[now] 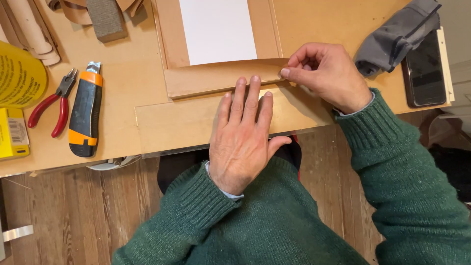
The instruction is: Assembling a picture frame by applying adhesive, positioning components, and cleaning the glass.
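My left hand (243, 135) lies flat, fingers spread, pressing the brown paper flap (221, 78) against the desk (122, 83). My right hand (326, 73) has its grip pinched on the flap's right end. A knife (86, 115) and pliers (51, 105) lie well to the left.

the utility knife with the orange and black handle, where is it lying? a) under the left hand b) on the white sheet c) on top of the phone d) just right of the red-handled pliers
d: the utility knife lies on the brown work surface just right of the red-handled pliers, well clear of the left hand, which presses flat on the cardboard strip.
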